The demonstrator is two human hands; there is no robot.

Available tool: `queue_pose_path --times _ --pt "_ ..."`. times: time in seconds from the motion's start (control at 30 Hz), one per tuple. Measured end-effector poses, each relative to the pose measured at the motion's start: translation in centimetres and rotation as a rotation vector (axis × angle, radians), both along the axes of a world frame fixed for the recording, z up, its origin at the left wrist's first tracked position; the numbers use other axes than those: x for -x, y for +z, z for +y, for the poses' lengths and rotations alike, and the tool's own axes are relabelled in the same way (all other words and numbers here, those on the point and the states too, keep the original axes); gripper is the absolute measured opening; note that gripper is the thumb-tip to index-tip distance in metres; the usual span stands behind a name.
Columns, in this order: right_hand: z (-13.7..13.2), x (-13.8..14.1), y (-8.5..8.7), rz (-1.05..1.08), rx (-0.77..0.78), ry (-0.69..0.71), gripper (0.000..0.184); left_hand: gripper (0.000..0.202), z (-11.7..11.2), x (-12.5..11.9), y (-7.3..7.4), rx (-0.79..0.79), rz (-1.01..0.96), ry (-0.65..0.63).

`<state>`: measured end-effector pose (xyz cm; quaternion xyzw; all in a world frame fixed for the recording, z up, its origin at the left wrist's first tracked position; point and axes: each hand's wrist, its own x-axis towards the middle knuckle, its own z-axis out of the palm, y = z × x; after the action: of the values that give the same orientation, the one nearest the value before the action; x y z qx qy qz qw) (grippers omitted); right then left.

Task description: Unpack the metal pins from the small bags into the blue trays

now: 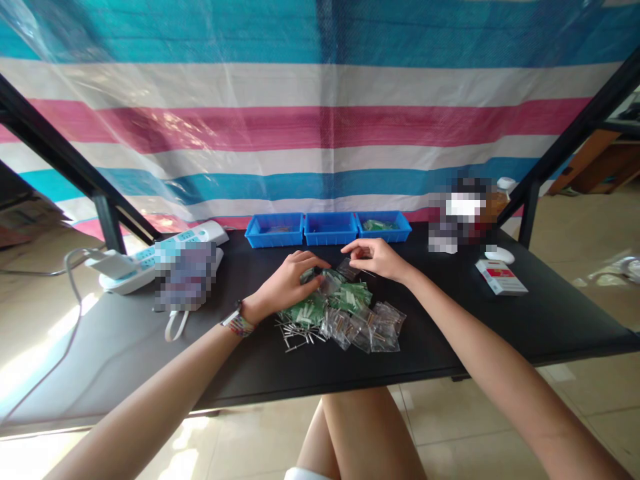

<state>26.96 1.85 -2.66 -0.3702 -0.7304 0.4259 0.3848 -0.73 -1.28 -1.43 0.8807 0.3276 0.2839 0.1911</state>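
My left hand rests over the pile, thumb and fingers apart, touching the green packets. To its right, my right hand hovers with fingers curled toward the thumb; what they pinch, if anything, is too small to make out. A thin metal pin shows just under that hand. Loose silvery rivet-like pins lie at the pile's near left. Small clear bags with brass-coloured pieces inside lie at its near right. More green packets with pale strips sit between the hands.
Three blue bins stand behind the pile: the left bin, middle bin and right bin, which holds green packets. A power strip lies left. At right are a small box, a white mouse and blurred items.
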Motion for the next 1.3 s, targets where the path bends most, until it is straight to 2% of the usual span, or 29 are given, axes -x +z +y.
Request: queue_pose_path --times 0.1,0.2,0.33,0.43,0.67,0.8,0.97,1.07,1.17,1.3 --pt "-0.6 0.7 0.6 0.235 0.145 0.022 0.043 0.043 -0.4 -0.2 0.1 -0.052 -0.092 0.034" --pt "-1.6 1.9 1.2 0.39 0.284 0.05 0.047 0.048 -0.8 -0.4 0.4 -0.127 -0.17 0.02" --pt "-3.0 3.6 1.3 0.439 0.429 0.079 0.046 0.029 -1.2 -0.6 0.8 -0.137 -0.263 -0.035" --pt "-3.6 4.2 1.1 0.442 0.469 0.142 0.042 0.013 -1.2 -0.8 1.0 -0.105 -0.312 -0.018" --pt "-3.8 4.4 1.2 0.451 0.426 0.158 0.036 0.021 -0.8 -0.5 1.2 -0.028 -0.379 0.087" --pt "-3.8 4.6 1.1 0.412 0.381 0.061 0.037 0.019 -0.8 -0.1 1.0 -0.045 -0.307 0.064" --pt "-3.6 4.5 1.0 0.419 0.499 0.022 0.04 0.04 -0.7 0.1 0.8 -0.232 -0.253 0.049" --pt "-3.6 4.2 1.4 0.413 0.53 0.059 0.04 0.026 -0.6 0.1 0.7 -0.292 -0.254 0.059" --pt "-3.4 3.6 1.8 0.384 0.444 0.032 0.04 0.016 -0.2 0.1 0.5 -0.194 -0.361 0.168" --pt "-2.3 2.1 1.5 0.098 0.133 -0.131 0.027 0.025 1.1 0.7 0.3 0.085 -0.576 0.39"
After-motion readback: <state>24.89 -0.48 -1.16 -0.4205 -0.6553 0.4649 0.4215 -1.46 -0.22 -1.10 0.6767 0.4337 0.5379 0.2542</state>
